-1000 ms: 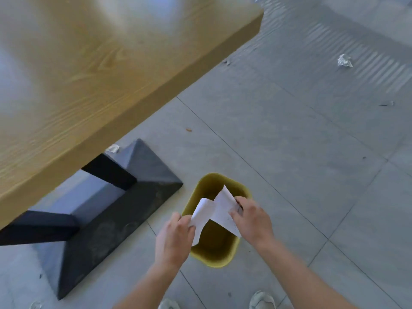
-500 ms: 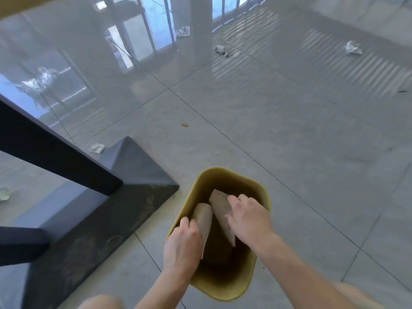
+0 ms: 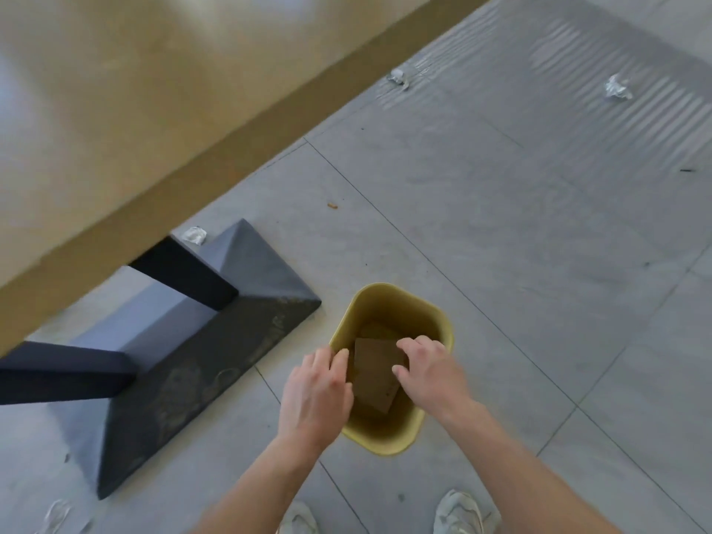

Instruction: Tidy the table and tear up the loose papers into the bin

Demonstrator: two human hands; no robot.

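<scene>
Head view: in the lower middle of the frame a yellow bin stands on the grey tiled floor, just right of the dark table base. Both hands hover over the bin's mouth. The left hand sits at the bin's left rim, fingers curled downward and close together; whether it grips anything I cannot tell. The right hand is over the right side of the opening, fingers bent and loosely apart, tips next to a flat piece of paper that lies tilted inside the bin; contact with it is unclear. The paper looks brownish in the bin's shade. The wooden table top fills the upper left, blurred. Crumpled scraps lie on the floor: one at upper centre by the table edge, another at upper right, a third beside the base's peak. Two light shoes show at the bottom edge
</scene>
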